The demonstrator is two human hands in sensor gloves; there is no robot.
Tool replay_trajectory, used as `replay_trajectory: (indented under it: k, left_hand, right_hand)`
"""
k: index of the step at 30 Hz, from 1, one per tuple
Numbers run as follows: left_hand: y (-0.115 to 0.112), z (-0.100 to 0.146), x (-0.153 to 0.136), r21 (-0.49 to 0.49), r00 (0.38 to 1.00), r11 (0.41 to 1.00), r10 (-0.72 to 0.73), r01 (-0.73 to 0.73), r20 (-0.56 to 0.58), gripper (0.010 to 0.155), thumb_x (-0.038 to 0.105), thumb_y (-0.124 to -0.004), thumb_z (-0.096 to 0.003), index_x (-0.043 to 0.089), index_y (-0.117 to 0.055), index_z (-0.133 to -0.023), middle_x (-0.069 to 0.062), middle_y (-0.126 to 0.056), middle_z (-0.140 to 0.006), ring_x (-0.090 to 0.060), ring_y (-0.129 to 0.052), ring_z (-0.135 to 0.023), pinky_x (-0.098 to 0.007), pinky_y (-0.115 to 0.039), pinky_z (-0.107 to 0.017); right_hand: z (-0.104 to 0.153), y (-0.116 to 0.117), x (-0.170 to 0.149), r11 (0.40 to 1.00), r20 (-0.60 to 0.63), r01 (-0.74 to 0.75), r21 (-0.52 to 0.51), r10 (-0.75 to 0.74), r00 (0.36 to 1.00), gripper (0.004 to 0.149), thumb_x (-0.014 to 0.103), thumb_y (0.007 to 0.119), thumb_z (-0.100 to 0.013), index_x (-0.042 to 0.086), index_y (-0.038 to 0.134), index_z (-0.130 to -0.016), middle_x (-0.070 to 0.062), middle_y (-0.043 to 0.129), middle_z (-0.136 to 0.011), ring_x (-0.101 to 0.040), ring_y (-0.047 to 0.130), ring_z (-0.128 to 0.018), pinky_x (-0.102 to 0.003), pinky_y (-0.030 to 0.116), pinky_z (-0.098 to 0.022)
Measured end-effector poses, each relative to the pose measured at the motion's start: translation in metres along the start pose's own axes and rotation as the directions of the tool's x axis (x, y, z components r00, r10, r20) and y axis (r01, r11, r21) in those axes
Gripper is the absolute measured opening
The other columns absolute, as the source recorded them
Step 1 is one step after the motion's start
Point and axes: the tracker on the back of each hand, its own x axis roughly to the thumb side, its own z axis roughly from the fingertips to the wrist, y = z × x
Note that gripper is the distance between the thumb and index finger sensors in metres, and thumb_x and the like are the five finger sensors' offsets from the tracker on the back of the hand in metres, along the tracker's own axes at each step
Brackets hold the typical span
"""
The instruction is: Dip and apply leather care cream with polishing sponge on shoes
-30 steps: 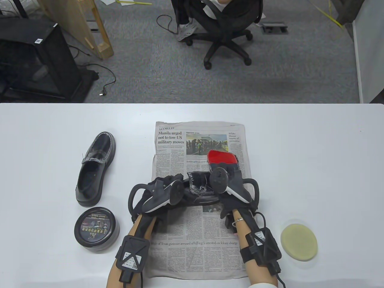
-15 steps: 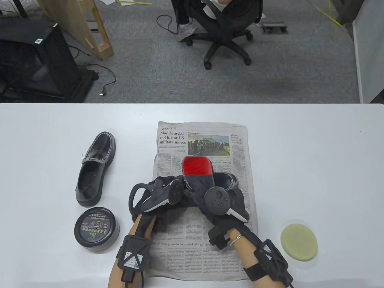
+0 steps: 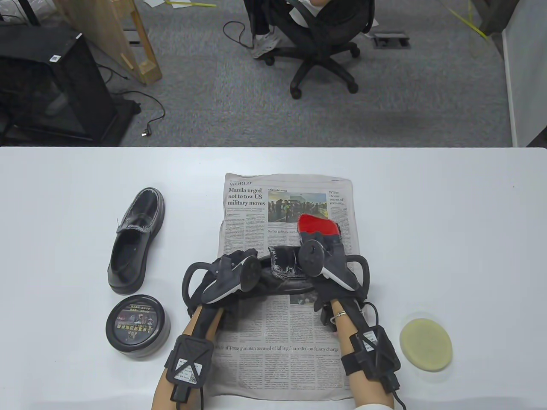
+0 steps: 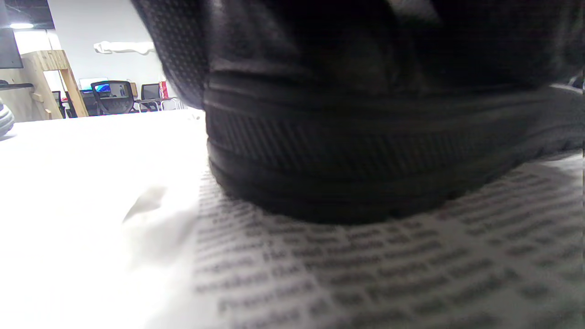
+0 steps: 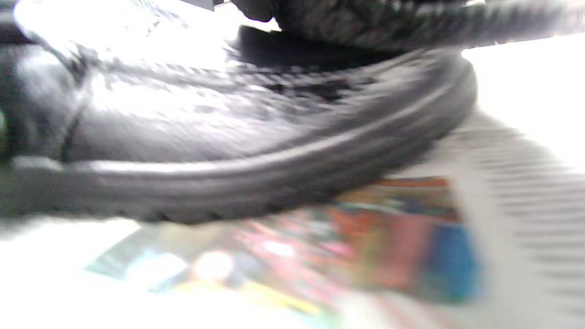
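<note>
White table (image 3: 427, 213) is bearing the newspaper (image 3: 290, 341) where the left hand (image 3: 226, 275) is holding the black shoe (image 3: 284, 269) while the right hand (image 3: 327, 260), gripping the red sponge (image 3: 316, 224), is swinging back rightward, continuing its polishing strokes.

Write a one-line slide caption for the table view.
Left hand steadies a black shoe on newspaper; right hand holds a red sponge.

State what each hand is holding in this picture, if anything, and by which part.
The left hand holds the shoe on the newspaper at its heel end. The right hand grips the red sponge at its near end.
</note>
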Motion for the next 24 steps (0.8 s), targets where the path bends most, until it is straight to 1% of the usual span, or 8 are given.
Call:
replay_trajectory:
  k: [2, 4, 8, 11, 15, 18, 21, 24]
  left_hand:
    - [0.0, 0.0, 0.0, -0.006, 1.0, 1.0, 0.004, -0.004, 0.007, 0.095, 0.072, -0.08, -0.024, 0.03, -0.064, -0.108, 0.003, -0.085, -0.105, -0.021, -0.089, -0.092, -0.039, -0.081, -0.069]
    - [-0.001, 0.0, 0.0, -0.009, 1.0, 1.0, 0.024, -0.024, 0.015, 0.094, 0.071, -0.08, -0.0245, 0.031, -0.064, -0.108, 0.002, -0.084, -0.106, -0.023, -0.087, -0.093, -0.042, -0.079, -0.069]
    - [-0.001, -0.001, 0.001, -0.025, 0.999, 0.999, 0.022, -0.021, 0.024, 0.093, 0.069, -0.08, -0.0252, 0.031, -0.063, -0.109, 0.003, -0.082, -0.107, -0.023, -0.085, -0.095, -0.044, -0.077, -0.071]
    - [-0.001, -0.002, 0.001, -0.024, 0.999, 1.0, 0.018, -0.017, 0.027, 0.093, 0.07, -0.08, -0.0248, 0.032, -0.062, -0.108, 0.004, -0.082, -0.106, -0.021, -0.085, -0.096, -0.042, -0.076, -0.074]
    - [-0.002, -0.003, -0.002, -0.024, 0.999, 0.999, 0.046, -0.046, 0.022, 0.093, 0.07, -0.081, -0.0232, 0.034, -0.063, -0.107, 0.006, -0.082, -0.106, -0.019, -0.085, -0.096, -0.038, -0.077, -0.074]
    - [-0.003, -0.003, -0.002, -0.015, 0.999, 0.999, 0.046, -0.046, 0.024, 0.094, 0.07, -0.081, -0.023, 0.034, -0.063, -0.107, 0.006, -0.082, -0.106, -0.019, -0.086, -0.095, -0.038, -0.078, -0.073]
    - [-0.003, -0.002, -0.003, -0.01, 0.998, 0.999, 0.052, -0.052, 0.021, 0.095, 0.07, -0.081, -0.0229, 0.033, -0.063, -0.108, 0.006, -0.083, -0.106, -0.019, -0.086, -0.095, -0.037, -0.078, -0.072]
    - [-0.003, -0.002, -0.003, -0.01, 0.999, 0.999, 0.049, -0.049, 0.014, 0.095, 0.071, -0.081, -0.023, 0.033, -0.063, -0.108, 0.005, -0.083, -0.105, -0.019, -0.088, -0.093, -0.038, -0.079, -0.071]
  right_hand:
    - [0.009, 0.0, -0.003, 0.998, 0.028, 0.062, -0.012, -0.061, 0.998, 0.055, 0.035, 0.05, -0.066, 0.011, 0.042, -0.115, -0.017, 0.045, -0.119, -0.045, 0.049, -0.107, -0.053, 0.051, -0.074]
    - [0.022, 0.001, -0.004, 0.98, 0.054, 0.196, -0.028, -0.194, 0.98, 0.053, 0.032, 0.051, -0.066, 0.012, 0.044, -0.114, -0.017, 0.044, -0.118, -0.044, 0.044, -0.108, -0.055, 0.048, -0.074]
    - [0.04, 0.002, 0.01, 0.941, 0.152, 0.337, 0.002, -0.333, 0.93, 0.052, 0.031, 0.051, -0.066, 0.011, 0.045, -0.114, -0.018, 0.045, -0.118, -0.045, 0.046, -0.107, -0.053, 0.052, -0.074]
    - [0.043, -0.005, 0.029, 0.936, 0.23, 0.353, -0.009, -0.341, 0.911, 0.053, 0.032, 0.05, -0.066, 0.009, 0.046, -0.113, -0.019, 0.047, -0.116, -0.046, 0.052, -0.105, -0.052, 0.058, -0.073]
    - [0.033, -0.019, 0.05, 0.9, 0.3, 0.436, 0.002, -0.417, 0.858, 0.051, 0.034, 0.051, -0.066, 0.012, 0.053, -0.111, -0.017, 0.056, -0.115, -0.044, 0.059, -0.103, -0.051, 0.06, -0.072]
    - [0.015, -0.019, 0.053, 0.92, 0.239, 0.389, -0.047, -0.368, 0.899, 0.049, 0.036, 0.05, -0.066, 0.016, 0.056, -0.11, -0.012, 0.061, -0.115, -0.039, 0.063, -0.103, -0.057, 0.056, -0.072]
    - [-0.005, -0.011, 0.04, 0.96, 0.104, 0.274, -0.057, -0.267, 0.958, 0.051, 0.039, 0.048, -0.066, 0.018, 0.053, -0.111, -0.01, 0.059, -0.116, -0.037, 0.063, -0.104, -0.054, 0.057, -0.072]
    - [-0.012, -0.007, 0.019, 0.975, 0.006, 0.217, -0.051, -0.217, 0.976, 0.052, 0.04, 0.048, -0.065, 0.017, 0.054, -0.111, -0.011, 0.06, -0.115, -0.037, 0.065, -0.102, -0.05, 0.057, -0.072]
